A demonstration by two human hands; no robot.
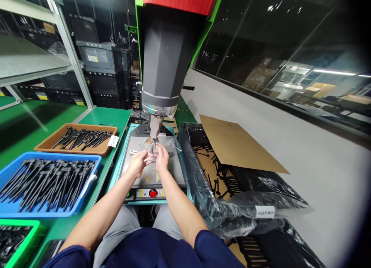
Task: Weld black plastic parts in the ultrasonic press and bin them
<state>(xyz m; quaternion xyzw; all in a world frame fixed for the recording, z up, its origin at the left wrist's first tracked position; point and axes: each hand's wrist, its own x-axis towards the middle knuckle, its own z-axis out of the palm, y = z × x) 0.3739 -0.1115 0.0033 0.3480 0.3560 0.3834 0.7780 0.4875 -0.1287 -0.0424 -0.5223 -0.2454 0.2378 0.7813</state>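
Observation:
My left hand (139, 163) has its thumb and fingers drawn together by the fixture, with a thin pale strip showing at the fingertips. Close beside it, my right hand (161, 158) curls its fingers at the fixture's right side. What the fingers pinch is too small to make out. Between and just beyond my hands, a small dark part (152, 147) stands under the metal tip (155, 127) of a large grey press head (162, 59). Clear plastic film (173, 143) surrounds the fixture on the grey base plate (171, 175).
On the left stand a brown tray (43, 145) and a blue tray (87, 206) of black ribbed, stick-like parts, plus a green tray (34, 241). To the right, a plastic-lined box (199, 190) holds similar parts under cardboard (240, 144). A red button (153, 193) faces me.

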